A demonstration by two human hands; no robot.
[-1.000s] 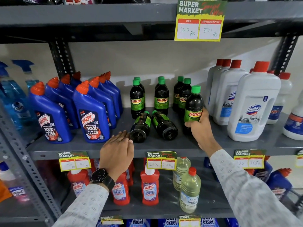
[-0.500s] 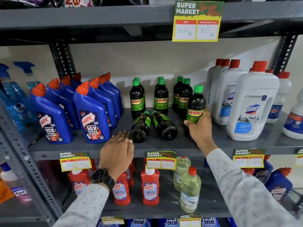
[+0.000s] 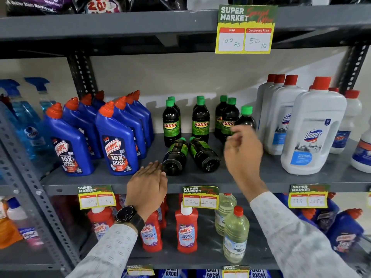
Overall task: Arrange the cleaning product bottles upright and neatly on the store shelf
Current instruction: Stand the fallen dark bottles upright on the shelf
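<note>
The right hand hangs in the air in front of the grey shelf, blurred, its fingers loosely curled and holding nothing. Just behind its fingertips a dark Sunny bottle with a green cap stands upright, apart from the hand and partly hidden by it. The left hand lies flat and open, palm down, over the shelf's front edge, a black watch on its wrist. Just beyond its fingertips, two fallen Sunny bottles lie on their sides between the two hands, bases toward the camera. Behind them stand more upright Sunny bottles. Blue Harpic bottles stand left of the left hand; white Domex bottles right of the right hand.
</note>
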